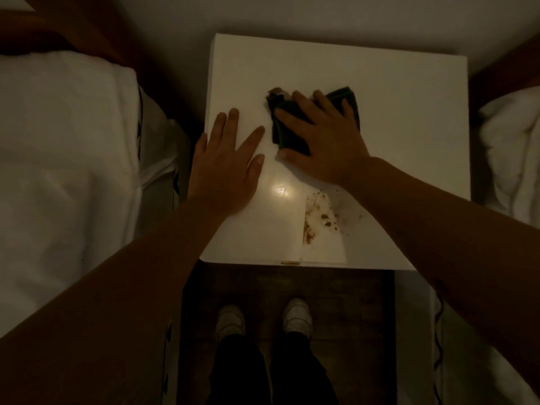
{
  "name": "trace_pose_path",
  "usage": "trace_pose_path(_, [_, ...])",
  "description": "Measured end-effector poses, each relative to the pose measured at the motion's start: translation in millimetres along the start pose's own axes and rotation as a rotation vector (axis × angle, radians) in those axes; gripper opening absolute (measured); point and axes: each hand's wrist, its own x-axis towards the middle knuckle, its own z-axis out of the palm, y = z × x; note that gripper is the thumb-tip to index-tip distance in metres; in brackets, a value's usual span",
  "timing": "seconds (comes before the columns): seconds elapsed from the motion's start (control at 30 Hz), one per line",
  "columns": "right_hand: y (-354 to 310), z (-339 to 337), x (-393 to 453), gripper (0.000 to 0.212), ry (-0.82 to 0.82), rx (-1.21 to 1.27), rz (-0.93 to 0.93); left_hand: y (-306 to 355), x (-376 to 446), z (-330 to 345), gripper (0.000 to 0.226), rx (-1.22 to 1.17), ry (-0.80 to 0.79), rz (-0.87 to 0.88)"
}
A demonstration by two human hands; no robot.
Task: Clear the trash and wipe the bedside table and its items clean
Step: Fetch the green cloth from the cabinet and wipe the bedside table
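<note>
Right hand (324,144) presses folded dark cloth (292,133) on glossy white table (394,127).

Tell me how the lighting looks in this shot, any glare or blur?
Head view: dim overall, with one bright glare spot on the white bedside table; forearms and floor sink into shadow; the dark cloth under the right hand loses detail; wide-angle bending at the edges; brown stains stay readable.

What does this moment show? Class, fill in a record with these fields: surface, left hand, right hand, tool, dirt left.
surface: white bedside table
left hand: flat on the tabletop, fingers straight
right hand: pressing the cloth down
tool: dark cloth, near the table's middle
dirt left: brown stains by the front edge; small clump of debris at the cloth's far corner
</note>
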Motion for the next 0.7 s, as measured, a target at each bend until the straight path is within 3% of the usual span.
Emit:
trace_pose_path(0.2, [-15, 5, -41, 0.060, -0.025, 0.055, -0.047, 3, 0, -5, 0.051, -0.009, -0.019, -0.011])
trace_pose_path(0.4, [-54, 20, -92, 0.037, 0.133, 0.259, -0.065, 3, -3, -4, 0.050, -0.007, -0.019, 0.001])
trace_pose_path(0.7, [-81, 12, -163, 0.045, 0.190, 0.636, -0.134, 23, -4, 4, 0.051, 0.046, -0.004, -0.124])
